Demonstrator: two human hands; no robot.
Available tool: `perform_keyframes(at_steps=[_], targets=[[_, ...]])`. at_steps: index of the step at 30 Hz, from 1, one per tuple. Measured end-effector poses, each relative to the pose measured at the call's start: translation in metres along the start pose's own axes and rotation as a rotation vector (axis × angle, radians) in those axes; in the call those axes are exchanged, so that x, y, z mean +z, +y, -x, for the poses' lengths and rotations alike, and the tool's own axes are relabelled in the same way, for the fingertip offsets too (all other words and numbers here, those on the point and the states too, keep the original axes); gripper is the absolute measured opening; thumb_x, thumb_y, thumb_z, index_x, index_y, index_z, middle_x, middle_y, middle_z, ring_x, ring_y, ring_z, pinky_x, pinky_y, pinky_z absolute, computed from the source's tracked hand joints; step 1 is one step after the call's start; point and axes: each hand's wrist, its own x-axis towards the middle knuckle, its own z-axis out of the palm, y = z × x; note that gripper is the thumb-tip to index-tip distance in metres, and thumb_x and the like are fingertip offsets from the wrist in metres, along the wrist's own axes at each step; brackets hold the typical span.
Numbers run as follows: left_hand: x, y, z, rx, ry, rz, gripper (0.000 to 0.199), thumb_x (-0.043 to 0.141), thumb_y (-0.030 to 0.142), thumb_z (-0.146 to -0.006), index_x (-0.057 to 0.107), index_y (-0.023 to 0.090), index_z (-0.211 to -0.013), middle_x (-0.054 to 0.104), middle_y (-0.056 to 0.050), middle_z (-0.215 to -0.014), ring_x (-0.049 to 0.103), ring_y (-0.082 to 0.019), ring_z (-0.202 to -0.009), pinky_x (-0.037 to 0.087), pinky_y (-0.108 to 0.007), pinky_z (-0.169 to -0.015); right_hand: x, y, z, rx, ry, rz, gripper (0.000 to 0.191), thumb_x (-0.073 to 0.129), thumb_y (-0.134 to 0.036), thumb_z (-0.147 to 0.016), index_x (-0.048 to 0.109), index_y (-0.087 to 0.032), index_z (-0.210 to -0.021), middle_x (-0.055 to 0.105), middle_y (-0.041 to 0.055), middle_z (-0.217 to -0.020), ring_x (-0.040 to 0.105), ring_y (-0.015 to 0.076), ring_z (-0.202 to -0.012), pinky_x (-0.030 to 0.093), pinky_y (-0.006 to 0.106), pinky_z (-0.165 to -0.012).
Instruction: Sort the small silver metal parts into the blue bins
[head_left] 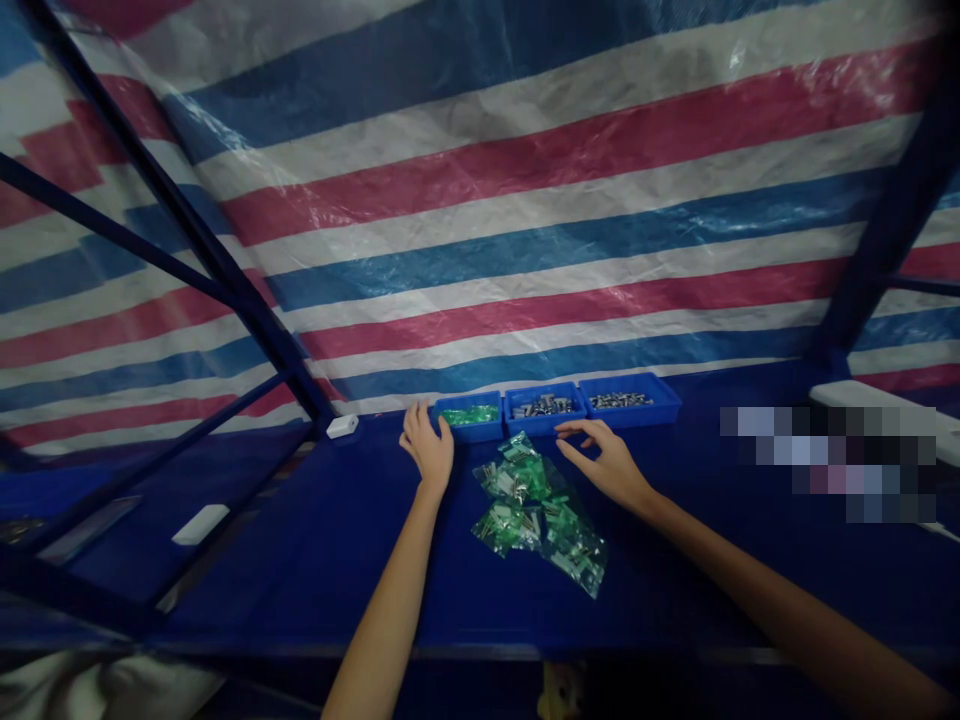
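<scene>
My left hand [428, 446] is at the left end of a blue bin [471, 432] that holds green pieces [469, 413]. Its fingers are apart and nothing shows in them; whether they touch the bin's rim I cannot tell. My right hand [606, 464] hovers with loosely bent, parted fingers in front of the middle blue bin [541, 419], which contains small metal parts [550, 404]. Between and nearer than both hands lies a pile of clear plastic bags [507, 528] with green and metallic pieces inside. A third blue bin [664, 407], on the right, has more metal parts in it.
The bins stand along the back of a blue table [300, 560], before a striped tarp [540, 250]. Dark metal posts [289, 365] rise at the left and right. A small white block [343, 427] sits at the back left. A pale object [885, 410], partly blurred out, lies right.
</scene>
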Motion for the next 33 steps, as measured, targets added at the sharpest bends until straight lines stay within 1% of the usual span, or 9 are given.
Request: perform_keyframes(at_steps=[4, 8, 11, 13, 17, 19, 22, 25, 33], targets=[[0.001, 0.005, 0.003, 0.25, -0.153, -0.017, 0.033, 0.037, 0.031, -0.088, 0.056, 0.024, -0.113, 0.053, -0.007, -0.127, 0.036, -0.024, -0.126, 0.024, -0.046, -0.1, 0.001, 0.005, 0.0, -0.016, -0.046, 0.022, 0.022, 0.056, -0.035, -0.078, 0.063, -0.023, -0.096, 0.066, 0.0049, -0.093, 0.056, 0.0197, -0.092, 0.046, 0.032, -0.072], [0.005, 0.003, 0.004, 0.234, -0.189, -0.033, 0.029, 0.038, 0.03, -0.087, 0.064, 0.022, -0.096, 0.061, -0.008, -0.116, 0.039, -0.026, -0.123, 0.024, -0.049, -0.099, 0.003, 0.008, 0.004, -0.051, -0.244, 0.089, 0.029, 0.059, -0.041, -0.075, 0.063, -0.024, -0.099, 0.063, 0.0049, -0.101, 0.054, 0.0211, -0.099, 0.043, 0.038, -0.085], [0.006, 0.002, 0.003, 0.214, -0.18, -0.027, 0.029, 0.039, 0.03, -0.087, 0.065, 0.021, -0.095, 0.061, -0.008, -0.115, 0.04, -0.027, -0.122, 0.025, -0.05, -0.098, 0.001, 0.008, 0.007, -0.003, -0.474, 0.167, 0.058, 0.065, -0.053, -0.066, 0.055, -0.027, -0.116, 0.052, 0.0076, -0.123, 0.044, 0.028, -0.115, 0.03, 0.048, -0.099], [0.003, 0.005, 0.003, 0.246, -0.148, -0.003, 0.028, 0.04, 0.03, -0.087, 0.063, 0.021, -0.101, 0.059, -0.009, -0.119, 0.04, -0.027, -0.122, 0.024, -0.05, -0.098, -0.002, 0.009, 0.009, 0.057, -0.639, 0.205, 0.085, 0.069, -0.06, -0.056, 0.041, -0.031, -0.131, 0.036, 0.0091, -0.138, 0.031, 0.0351, -0.126, 0.019, 0.055, -0.102], [-0.014, 0.025, 0.008, 0.412, -0.103, 0.118, 0.028, 0.043, 0.03, -0.086, 0.059, 0.022, -0.108, 0.054, -0.008, -0.124, 0.043, -0.024, -0.118, 0.027, -0.044, -0.097, -0.009, 0.01, 0.01, 0.103, -0.879, 0.204, 0.118, 0.074, -0.062, -0.044, 0.015, -0.033, -0.142, 0.012, 0.0086, -0.149, 0.008, 0.0404, -0.134, 0.007, 0.056, -0.105], [-0.025, 0.04, 0.014, 0.545, -0.207, 0.213, 0.024, 0.043, 0.029, -0.087, 0.06, 0.023, -0.102, 0.058, -0.006, -0.115, 0.049, -0.02, -0.11, 0.031, -0.038, -0.094, -0.011, 0.011, 0.01, 0.098, -0.935, 0.207, 0.124, 0.074, -0.062, -0.041, 0.01, -0.032, -0.142, 0.007, 0.0086, -0.15, 0.004, 0.0405, -0.134, 0.006, 0.055, -0.106], [-0.036, 0.061, 0.028, 0.727, -0.479, 0.294, 0.022, 0.042, 0.031, -0.087, 0.061, 0.022, -0.093, 0.062, -0.003, -0.1, 0.056, -0.015, -0.095, 0.036, -0.033, -0.088, -0.012, 0.011, 0.007, 0.063, -0.917, 0.22, 0.12, 0.072, -0.064, -0.043, 0.014, -0.029, -0.142, 0.014, 0.0096, -0.148, 0.011, 0.0389, -0.133, 0.009, 0.053, -0.106], [-0.036, 0.071, 0.041, 0.79, -0.631, 0.283, 0.022, 0.044, 0.035, -0.085, 0.06, 0.021, -0.092, 0.062, -0.002, -0.097, 0.057, -0.016, -0.091, 0.037, -0.033, -0.087, -0.012, 0.011, 0.003, 0.041, -0.839, 0.244, 0.106, 0.068, -0.065, -0.051, 0.025, -0.028, -0.14, 0.032, 0.0094, -0.141, 0.026, 0.0351, -0.129, 0.016, 0.051, -0.105], [-0.029, 0.059, 0.034, 0.694, -0.623, 0.256, 0.026, 0.04, 0.036, -0.086, 0.061, 0.022, -0.09, 0.063, -0.004, -0.091, 0.057, -0.017, -0.086, 0.039, -0.033, -0.085, -0.012, 0.019, -0.008, 0.048, -0.645, 0.283, 0.064, 0.065, -0.05, -0.066, 0.047, -0.029, -0.124, 0.054, 0.0072, -0.12, 0.048, 0.0271, -0.112, 0.034, 0.046, -0.092]])
